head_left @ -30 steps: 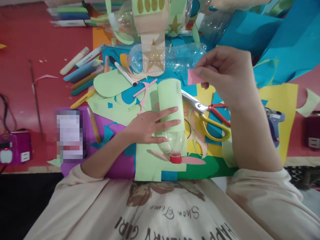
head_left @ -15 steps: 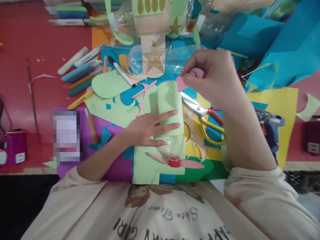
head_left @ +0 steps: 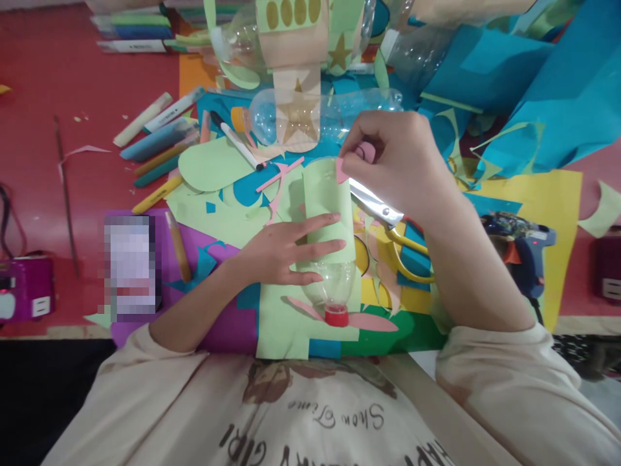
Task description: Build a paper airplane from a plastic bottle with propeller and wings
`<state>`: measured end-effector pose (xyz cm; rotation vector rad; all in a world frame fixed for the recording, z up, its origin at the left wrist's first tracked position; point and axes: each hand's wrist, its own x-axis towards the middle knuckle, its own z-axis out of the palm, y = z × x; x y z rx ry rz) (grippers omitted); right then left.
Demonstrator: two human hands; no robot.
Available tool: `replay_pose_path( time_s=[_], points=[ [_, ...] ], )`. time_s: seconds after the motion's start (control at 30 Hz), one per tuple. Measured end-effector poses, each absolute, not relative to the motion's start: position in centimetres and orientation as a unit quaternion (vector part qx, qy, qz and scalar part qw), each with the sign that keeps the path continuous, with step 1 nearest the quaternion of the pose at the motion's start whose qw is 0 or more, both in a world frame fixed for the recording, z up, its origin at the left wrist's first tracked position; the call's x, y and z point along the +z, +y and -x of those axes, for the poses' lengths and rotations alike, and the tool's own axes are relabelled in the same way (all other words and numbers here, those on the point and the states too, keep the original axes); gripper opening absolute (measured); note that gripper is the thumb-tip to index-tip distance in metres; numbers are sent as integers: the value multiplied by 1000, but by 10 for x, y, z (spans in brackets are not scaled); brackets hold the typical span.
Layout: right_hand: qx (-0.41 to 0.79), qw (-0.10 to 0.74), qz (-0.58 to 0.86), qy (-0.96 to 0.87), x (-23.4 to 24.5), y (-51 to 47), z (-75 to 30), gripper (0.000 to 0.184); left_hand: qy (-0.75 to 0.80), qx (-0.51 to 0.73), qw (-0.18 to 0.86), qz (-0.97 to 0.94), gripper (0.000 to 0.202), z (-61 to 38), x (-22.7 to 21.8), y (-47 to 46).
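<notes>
A clear plastic bottle [head_left: 334,281] with a red cap [head_left: 336,315] lies with its neck toward me, wrapped in light green paper [head_left: 326,194]. Across the wrap, my left hand [head_left: 286,249] grips the bottle with fingers spread. My right hand [head_left: 392,155] pinches a small pink paper piece [head_left: 341,171] at the far right edge of the green wrap. Part of the pink piece, with a dark curved line, shows behind the fingers. Scissors [head_left: 383,210] with yellow and red handles lie under my right wrist, partly hidden.
Another bottle [head_left: 262,116] with an orange cap lies beyond, bearing a star. Markers [head_left: 160,139] lie at the left, near a blurred phone [head_left: 130,265]. A glue gun [head_left: 528,252] rests at the right. Pink paper leaves [head_left: 373,321] flank the red cap; paper scraps surround the bottle.
My right hand has moved slightly left and toward me, bringing the pink piece onto the green wrap's edge. The left hand and bottle have barely shifted.
</notes>
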<state>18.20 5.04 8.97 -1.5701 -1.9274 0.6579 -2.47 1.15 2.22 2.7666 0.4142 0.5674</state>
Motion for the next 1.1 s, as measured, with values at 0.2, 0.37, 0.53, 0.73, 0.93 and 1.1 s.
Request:
replay_pose_path(
  time_s=[0.2, 0.37, 0.53, 0.73, 0.93, 1.1],
  points=[
    [249, 242, 605, -716, 94, 51, -178, 28, 154, 190, 148, -958, 46, 25, 21, 11],
    [254, 246, 596, -721, 92, 51, -179, 28, 164, 161, 150, -962, 47, 26, 22, 10],
    [263, 252, 586, -724, 89, 52, -178, 31, 154, 181, 156, -959, 46, 25, 21, 10],
    [285, 317, 531, -732, 89, 49, -183, 13, 160, 175, 148, -960, 45, 26, 22, 10],
    [331, 439, 501, -668, 78, 38, -205, 12, 195, 139, 129, -962, 42, 31, 25, 7],
    [312, 382, 509, -706, 35, 16, -208, 47, 194, 183, 128, -955, 40, 31, 20, 6]
  ],
)
